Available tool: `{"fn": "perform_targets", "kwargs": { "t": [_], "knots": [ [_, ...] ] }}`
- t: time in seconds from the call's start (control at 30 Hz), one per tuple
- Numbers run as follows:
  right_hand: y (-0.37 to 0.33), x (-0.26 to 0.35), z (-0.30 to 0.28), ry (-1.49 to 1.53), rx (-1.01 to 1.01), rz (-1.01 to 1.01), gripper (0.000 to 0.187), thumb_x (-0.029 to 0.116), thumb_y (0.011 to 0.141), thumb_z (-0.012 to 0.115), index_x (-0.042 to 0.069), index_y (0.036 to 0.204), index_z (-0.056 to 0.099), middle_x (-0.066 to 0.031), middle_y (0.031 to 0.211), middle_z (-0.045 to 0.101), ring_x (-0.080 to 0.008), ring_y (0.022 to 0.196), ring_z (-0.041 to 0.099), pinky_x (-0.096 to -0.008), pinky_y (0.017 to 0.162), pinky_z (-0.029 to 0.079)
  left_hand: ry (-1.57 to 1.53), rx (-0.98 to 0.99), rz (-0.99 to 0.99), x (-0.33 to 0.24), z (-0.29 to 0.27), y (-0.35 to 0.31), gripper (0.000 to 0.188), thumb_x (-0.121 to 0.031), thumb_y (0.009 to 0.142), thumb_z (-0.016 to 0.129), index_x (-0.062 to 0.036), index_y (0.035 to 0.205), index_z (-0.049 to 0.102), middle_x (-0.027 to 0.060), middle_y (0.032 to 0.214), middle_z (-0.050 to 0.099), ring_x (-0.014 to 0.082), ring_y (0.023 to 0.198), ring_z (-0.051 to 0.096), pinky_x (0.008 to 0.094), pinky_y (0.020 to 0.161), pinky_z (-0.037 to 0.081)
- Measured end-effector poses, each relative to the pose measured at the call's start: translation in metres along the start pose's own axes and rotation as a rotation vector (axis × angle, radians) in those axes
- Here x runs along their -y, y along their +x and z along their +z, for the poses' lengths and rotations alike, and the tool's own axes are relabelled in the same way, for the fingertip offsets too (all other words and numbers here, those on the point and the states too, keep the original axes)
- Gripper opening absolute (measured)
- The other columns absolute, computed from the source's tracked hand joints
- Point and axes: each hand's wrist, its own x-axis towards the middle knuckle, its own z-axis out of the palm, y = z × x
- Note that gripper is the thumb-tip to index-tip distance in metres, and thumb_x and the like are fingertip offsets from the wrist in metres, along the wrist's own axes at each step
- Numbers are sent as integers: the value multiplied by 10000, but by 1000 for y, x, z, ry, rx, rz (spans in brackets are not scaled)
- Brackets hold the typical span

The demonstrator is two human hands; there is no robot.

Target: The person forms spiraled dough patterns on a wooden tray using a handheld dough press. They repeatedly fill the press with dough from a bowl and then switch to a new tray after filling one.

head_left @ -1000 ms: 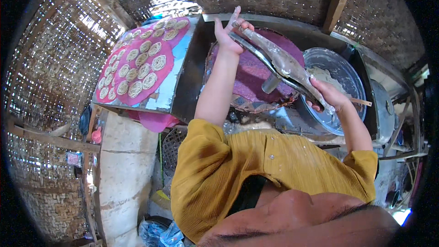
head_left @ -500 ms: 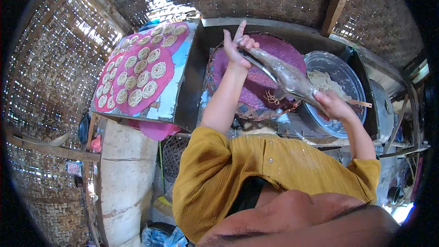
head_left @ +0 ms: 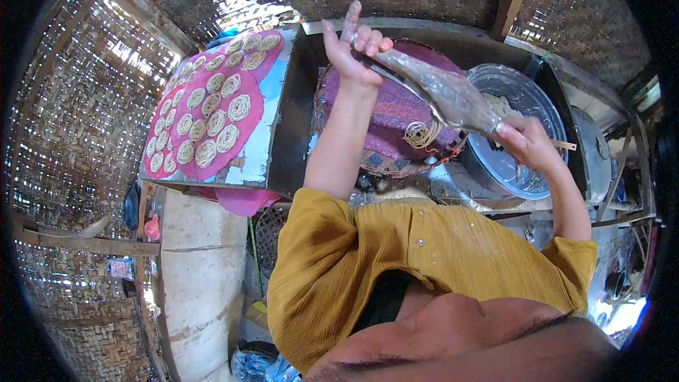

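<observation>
A long hand press (head_left: 438, 92), smeared with pale dough, slants across in front of me. Its upper left end is in my left hand (head_left: 356, 53); some fingers curl over it while the thumb and forefinger stick out. My right hand (head_left: 527, 143) is closed round the lower right end. Beneath the press, a loose coil of thin pale dough strands (head_left: 421, 135) lies on a purple sheet (head_left: 382, 117) covering a round woven tray (head_left: 396, 171). The press and my left forearm hide parts of that sheet.
At right stands a wide grey basin (head_left: 555, 110) with pale dough (head_left: 498, 105) and a stick leaning on its rim. Several finished coils (head_left: 238, 107) lie on pink sheets (head_left: 244, 143) over a raised box at left. Beyond the basin is a metal pot (head_left: 601, 148). Woven walls enclose the space.
The strands under the press have grown from a small tangle into a larger round coil. My left hand has shifted slightly up and left, and my right slightly right. Both keep hold.
</observation>
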Motion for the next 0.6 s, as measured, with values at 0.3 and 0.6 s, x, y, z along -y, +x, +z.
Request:
{"fn": "perform_targets", "kwargs": {
  "t": [0.3, 0.6],
  "knots": [
    [-3, -4, 17, 11, 85, -14, 418, 409, 801, 478, 11, 832, 600, -24, 494, 472, -102, 447, 442, -267, 437, 366, 56, 40, -19, -19, 12, -14, 612, -565, 826, 223, -85, 927, 590, -60, 414, 262, 84, 356, 279, 268, 451, 323],
    [-22, -29, 15, -25, -99, -16, 457, 433, 801, 454, 9, 642, 516, -33, 464, 456, -91, 367, 425, -239, 362, 331, 27, -28, -73, 27, 6, -7, 526, -533, 832, 273, -106, 787, 576, -58, 379, 225, 94, 335, 256, 274, 416, 305]
  ]
}}
